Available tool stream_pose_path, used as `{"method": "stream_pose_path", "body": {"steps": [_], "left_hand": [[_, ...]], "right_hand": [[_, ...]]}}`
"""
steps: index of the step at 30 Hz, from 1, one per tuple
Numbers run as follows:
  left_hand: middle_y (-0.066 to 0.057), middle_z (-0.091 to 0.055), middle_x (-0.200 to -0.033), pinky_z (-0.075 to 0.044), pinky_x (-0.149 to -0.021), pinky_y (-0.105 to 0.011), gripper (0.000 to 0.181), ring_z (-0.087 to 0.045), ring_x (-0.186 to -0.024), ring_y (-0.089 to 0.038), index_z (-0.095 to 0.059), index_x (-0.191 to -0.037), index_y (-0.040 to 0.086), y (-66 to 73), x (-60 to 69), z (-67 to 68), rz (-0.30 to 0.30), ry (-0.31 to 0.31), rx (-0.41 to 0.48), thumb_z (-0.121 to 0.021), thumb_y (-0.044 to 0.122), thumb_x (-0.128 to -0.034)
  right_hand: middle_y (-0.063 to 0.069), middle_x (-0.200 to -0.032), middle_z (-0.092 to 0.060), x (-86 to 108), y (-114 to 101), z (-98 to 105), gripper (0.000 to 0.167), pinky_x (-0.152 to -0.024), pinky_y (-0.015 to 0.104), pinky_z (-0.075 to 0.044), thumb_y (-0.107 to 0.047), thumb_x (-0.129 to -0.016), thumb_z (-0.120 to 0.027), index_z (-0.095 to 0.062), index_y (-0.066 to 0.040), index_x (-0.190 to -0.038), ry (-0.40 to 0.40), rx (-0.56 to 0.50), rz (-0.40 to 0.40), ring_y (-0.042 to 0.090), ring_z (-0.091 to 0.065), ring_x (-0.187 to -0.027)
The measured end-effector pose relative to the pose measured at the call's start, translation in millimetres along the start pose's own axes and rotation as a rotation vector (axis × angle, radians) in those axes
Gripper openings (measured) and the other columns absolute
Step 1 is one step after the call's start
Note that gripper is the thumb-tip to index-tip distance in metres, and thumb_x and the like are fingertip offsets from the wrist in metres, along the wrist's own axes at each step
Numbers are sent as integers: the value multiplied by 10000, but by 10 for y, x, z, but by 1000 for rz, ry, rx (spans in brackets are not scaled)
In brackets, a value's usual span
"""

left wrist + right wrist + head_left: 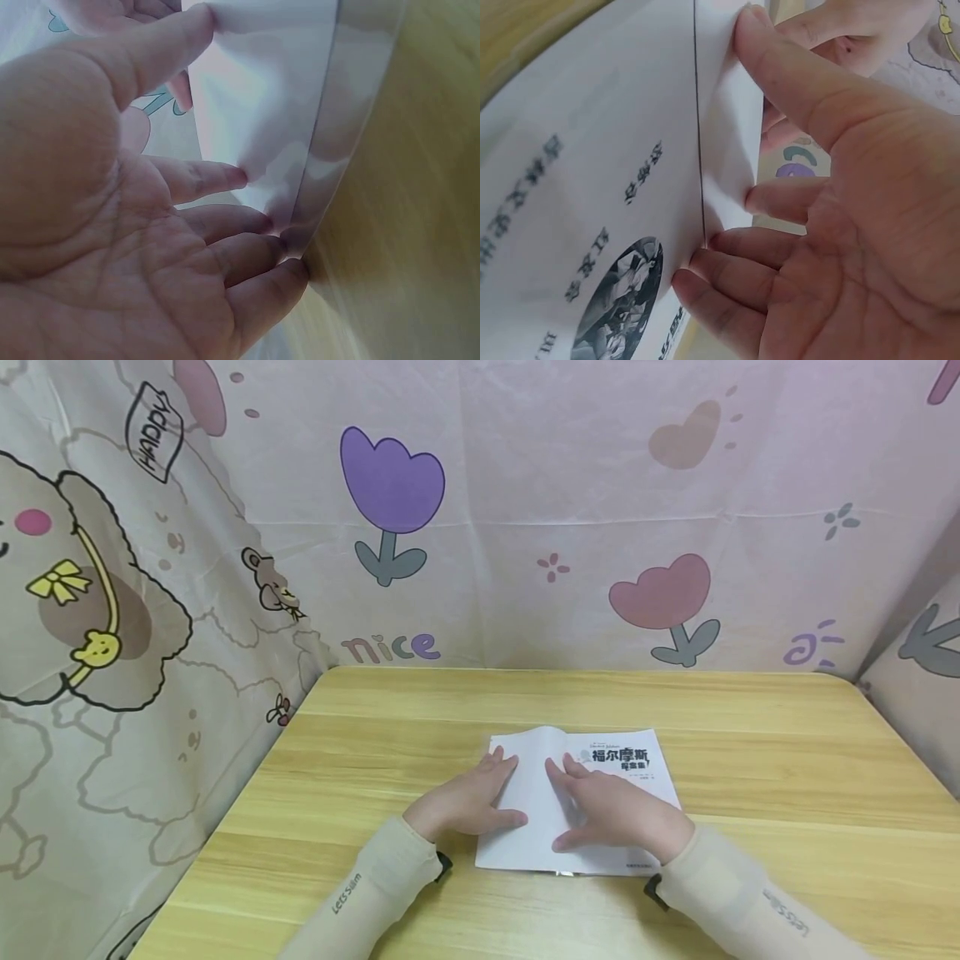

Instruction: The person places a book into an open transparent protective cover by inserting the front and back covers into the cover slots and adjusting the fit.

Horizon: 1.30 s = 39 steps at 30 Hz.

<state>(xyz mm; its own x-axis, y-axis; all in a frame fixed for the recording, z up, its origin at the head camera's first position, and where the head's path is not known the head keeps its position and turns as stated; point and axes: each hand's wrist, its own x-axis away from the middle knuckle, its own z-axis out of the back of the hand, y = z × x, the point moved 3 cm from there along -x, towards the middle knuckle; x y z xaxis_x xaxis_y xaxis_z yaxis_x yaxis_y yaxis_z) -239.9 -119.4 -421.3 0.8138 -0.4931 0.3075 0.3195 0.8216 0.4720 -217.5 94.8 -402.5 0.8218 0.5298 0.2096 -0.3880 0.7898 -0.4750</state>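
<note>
An opened book lies on the table, with a printed title page (660, 781) on its right and a blank white leaf (528, 789) bulging up on its left. Along the left part of that leaf my left hand (467, 797) rests, thumb and fingers spread and fingertips touching the paper. My right hand (618, 810) reaches over the title page, its fingertips on the paper near the fold line and its thumb lower down. Black lettering and a dark oval picture (622, 300) on the page show in the right wrist view.
The book sits on a light wood-grain table (360, 752). Behind it hangs a pale cloth (510, 593) with printed flowers, and another patterned cloth (202, 760) drapes along the left side.
</note>
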Motion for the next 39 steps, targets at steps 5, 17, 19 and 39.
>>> {"method": "stream_pose_path", "body": {"steps": [5, 17, 19, 39], "left_hand": [[-208, -124, -1800, -224, -1354, -537, 908, -133, -1688, -362, -262, -1701, 41, 9, 5, 2, 1, 0, -18, -697, 460, -1022], [-251, -156, -1783, -260, -1342, -536, 904, -180, -1675, -385, -287, -1686, 11, 46, 14, 8, -6, 16, -55, -720, 440, -1018], [-251, -157, -1783, -273, -1337, -539, 906, -186, -1674, -387, -293, -1685, 15, 57, 20, 10, -1, 17, -66, -724, 448, -1015], [-221, -136, -1795, -295, -1329, -523, 908, -172, -1677, -380, -279, -1700, 59, 37, -7, -26, 28, 10, -89, -710, 482, -1021]], "right_hand": [[365, -1690, -297, -17, -32, -18, 1100, -1216, 614, -422, -413, -825, -928, -341, -20, -1669, -2, -3, -8, 535, -485, -1480], [374, -1687, -300, -68, -139, -42, 1120, -1188, 621, -454, -413, -784, -956, -376, -3, -1650, -6, 78, -58, 536, -478, -1486], [371, -1689, -299, -69, -149, -43, 1108, -1188, 624, -453, -415, -789, -952, -383, -9, -1649, -10, 85, -66, 533, -461, -1500], [141, -1423, -713, -137, 377, 399, 653, -1074, 590, -550, -422, -881, -879, -699, -94, -1415, 56, 118, -93, 298, -691, -1210]]}}
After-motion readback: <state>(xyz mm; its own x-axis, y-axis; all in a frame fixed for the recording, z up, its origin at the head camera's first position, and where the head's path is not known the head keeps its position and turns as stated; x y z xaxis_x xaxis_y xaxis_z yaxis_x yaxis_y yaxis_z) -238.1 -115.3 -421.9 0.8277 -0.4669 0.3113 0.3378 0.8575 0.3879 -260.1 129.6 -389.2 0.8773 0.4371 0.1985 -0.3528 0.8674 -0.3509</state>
